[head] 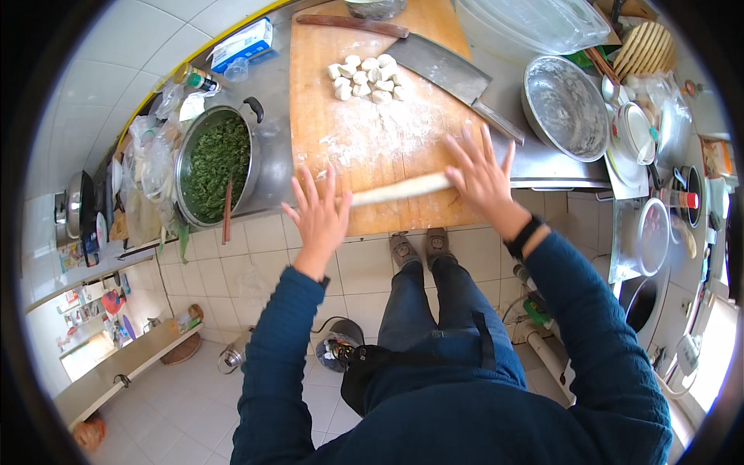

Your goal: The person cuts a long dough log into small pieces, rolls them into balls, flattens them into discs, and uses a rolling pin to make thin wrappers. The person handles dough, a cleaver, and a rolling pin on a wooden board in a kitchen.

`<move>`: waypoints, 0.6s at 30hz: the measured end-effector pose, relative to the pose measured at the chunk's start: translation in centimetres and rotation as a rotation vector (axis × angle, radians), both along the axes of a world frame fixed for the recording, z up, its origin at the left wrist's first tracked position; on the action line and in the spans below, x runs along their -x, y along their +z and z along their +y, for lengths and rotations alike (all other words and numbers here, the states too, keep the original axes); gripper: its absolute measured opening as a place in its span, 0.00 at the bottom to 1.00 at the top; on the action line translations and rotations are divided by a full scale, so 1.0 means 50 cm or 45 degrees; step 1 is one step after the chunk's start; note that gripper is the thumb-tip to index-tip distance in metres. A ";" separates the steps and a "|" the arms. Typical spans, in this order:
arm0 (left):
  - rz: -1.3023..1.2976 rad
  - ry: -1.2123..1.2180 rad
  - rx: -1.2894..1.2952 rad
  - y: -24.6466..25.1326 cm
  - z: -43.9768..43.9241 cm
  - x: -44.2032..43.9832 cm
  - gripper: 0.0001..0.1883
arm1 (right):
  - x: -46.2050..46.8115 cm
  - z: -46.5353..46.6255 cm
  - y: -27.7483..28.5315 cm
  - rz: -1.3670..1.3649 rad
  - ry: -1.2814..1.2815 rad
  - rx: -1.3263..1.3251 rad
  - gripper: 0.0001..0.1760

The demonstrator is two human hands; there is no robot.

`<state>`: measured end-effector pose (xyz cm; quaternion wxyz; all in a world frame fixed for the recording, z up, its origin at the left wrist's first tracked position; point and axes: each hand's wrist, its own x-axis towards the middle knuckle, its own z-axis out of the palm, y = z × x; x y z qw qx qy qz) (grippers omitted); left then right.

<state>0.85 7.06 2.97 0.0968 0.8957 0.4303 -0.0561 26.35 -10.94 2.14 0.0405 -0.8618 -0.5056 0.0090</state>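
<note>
A long rope of pale dough [402, 189] lies across the near part of a floured wooden board [325, 125]. Over its left end is my left hand [318, 212], palm down with fingers spread. At the other end, my right hand [481, 174] is also flat and spread, its thumb by the dough. The hands cover both ends of the rope, so whether the palms press on it is hard to tell. Several small cut dough pieces [366, 77] sit grouped farther up the board. Beside them lies a cleaver [442, 68] with its handle toward my right hand.
Left of the board stands a metal pot [254, 160] of chopped greens [218, 160] with chopsticks [227, 212] in it. A wooden rolling pin [351, 25] lies at the far end. On the right are a flour-dusted metal bowl [565, 108] and a clear plastic container [532, 26].
</note>
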 end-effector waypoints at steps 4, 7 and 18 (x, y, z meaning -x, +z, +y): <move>-0.022 0.047 -0.096 -0.004 0.074 -0.065 0.33 | -0.073 0.110 -0.022 -0.228 0.006 -0.032 0.35; -0.106 -0.088 -0.201 0.010 0.061 -0.088 0.34 | -0.076 0.105 0.002 -0.175 0.094 -0.077 0.35; -0.889 -0.642 0.107 -0.009 -0.081 -0.196 0.20 | -0.096 -0.014 -0.001 0.422 0.481 -0.357 0.25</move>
